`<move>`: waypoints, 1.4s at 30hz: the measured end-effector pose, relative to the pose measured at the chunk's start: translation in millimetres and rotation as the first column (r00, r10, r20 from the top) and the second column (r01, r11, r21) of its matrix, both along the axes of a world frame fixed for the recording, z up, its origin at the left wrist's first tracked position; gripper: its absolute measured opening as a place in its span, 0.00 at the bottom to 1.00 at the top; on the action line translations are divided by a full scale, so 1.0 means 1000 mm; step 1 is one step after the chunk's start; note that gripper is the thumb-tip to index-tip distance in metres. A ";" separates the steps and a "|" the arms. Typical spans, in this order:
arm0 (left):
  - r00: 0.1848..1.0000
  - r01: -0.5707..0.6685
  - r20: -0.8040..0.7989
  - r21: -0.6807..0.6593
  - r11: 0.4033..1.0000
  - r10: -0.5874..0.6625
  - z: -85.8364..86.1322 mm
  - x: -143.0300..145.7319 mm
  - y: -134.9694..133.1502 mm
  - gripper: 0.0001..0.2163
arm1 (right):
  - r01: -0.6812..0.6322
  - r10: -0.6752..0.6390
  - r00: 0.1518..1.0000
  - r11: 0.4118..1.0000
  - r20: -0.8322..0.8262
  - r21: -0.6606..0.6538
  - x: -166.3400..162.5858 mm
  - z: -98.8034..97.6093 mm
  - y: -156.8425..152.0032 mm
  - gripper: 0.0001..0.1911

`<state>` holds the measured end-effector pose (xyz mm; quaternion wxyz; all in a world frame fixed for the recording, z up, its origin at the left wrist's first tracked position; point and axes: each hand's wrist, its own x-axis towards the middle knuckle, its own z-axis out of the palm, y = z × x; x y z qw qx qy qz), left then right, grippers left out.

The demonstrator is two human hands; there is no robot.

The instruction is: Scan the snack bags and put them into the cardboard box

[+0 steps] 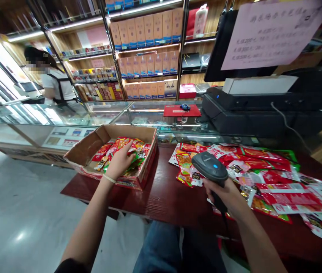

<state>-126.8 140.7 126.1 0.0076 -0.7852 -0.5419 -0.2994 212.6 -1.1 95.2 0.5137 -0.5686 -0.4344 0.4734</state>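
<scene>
Black plastic fills the right hand point(231, 195) of the person seated across from the shelves: the fingers are wrapped round the handle of a scanner point(210, 166), its blue light lit, its head pointing toward the left above the table point(161, 199). From where I stand, the left hand point(120, 162), a pale band point(109, 178) round its wrist, reaches into a cardboard box point(150, 161), palm down over the snack packets point(103, 152); I can't tell whether the fingers pinch one or merely rest there. A green packet point(134, 163) shows just beside them. Right of the box, and under and beyond the scanner, a loose heap of red and white packets point(288, 197) overlaps across the tabletop. Behind runs a glass counter point(146, 113), bearing a red mat point(172, 110) with a mouse point(185, 107) on it. To its right, pink paper point(266, 36) covers much of a monitor point(220, 45). Farther back, tan cartons point(149, 28) line lit shelves, and a co-worker point(61, 85) stands at the far left.
</scene>
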 end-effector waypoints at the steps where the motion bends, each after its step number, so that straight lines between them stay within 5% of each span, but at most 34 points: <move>1: 1.000 0.019 -0.021 -0.014 1.000 -0.019 -0.001 0.001 0.001 0.24 | -0.011 0.011 1.000 1.000 -0.001 0.003 -0.001 -0.001 0.001 0.20; 12: 0.983 0.185 -0.050 0.182 0.966 -0.179 0.011 0.021 -0.018 0.15 | 0.046 -0.046 0.999 0.999 0.005 0.012 0.031 -0.008 -0.017 0.20; 16: 0.954 0.287 0.006 0.274 0.918 -0.300 0.012 0.058 -0.044 0.14 | 0.096 -0.096 0.995 0.995 -0.012 0.001 0.049 -0.011 -0.026 0.20; 20: 0.815 0.563 0.038 0.181 0.806 -0.578 -0.003 0.123 -0.067 0.13 | 0.179 -0.178 0.982 0.984 -0.060 0.003 0.068 -0.015 -0.039 0.20; 27: 0.615 0.788 0.151 -0.156 0.596 -0.774 -0.060 0.227 -0.074 0.09 | 0.276 -0.276 0.961 0.961 0.013 0.018 0.099 -0.018 -0.068 0.17; 34: 0.796 0.566 -0.058 -0.284 0.774 -0.603 -0.092 0.272 -0.086 0.20 | 0.324 -0.324 0.945 0.946 -0.053 -0.002 0.119 -0.028 -0.089 0.15; 39: 0.783 0.536 -0.192 -0.272 0.799 -0.591 -0.096 0.285 -0.096 0.23 | 0.353 -0.354 0.933 0.935 -0.061 -0.021 0.120 -0.031 -0.089 0.16; 42: 0.765 0.547 -0.183 -0.323 0.772 -0.618 -0.094 0.286 -0.098 0.15 | 0.347 -0.348 0.935 0.937 -0.064 -0.028 0.119 -0.031 -0.086 0.17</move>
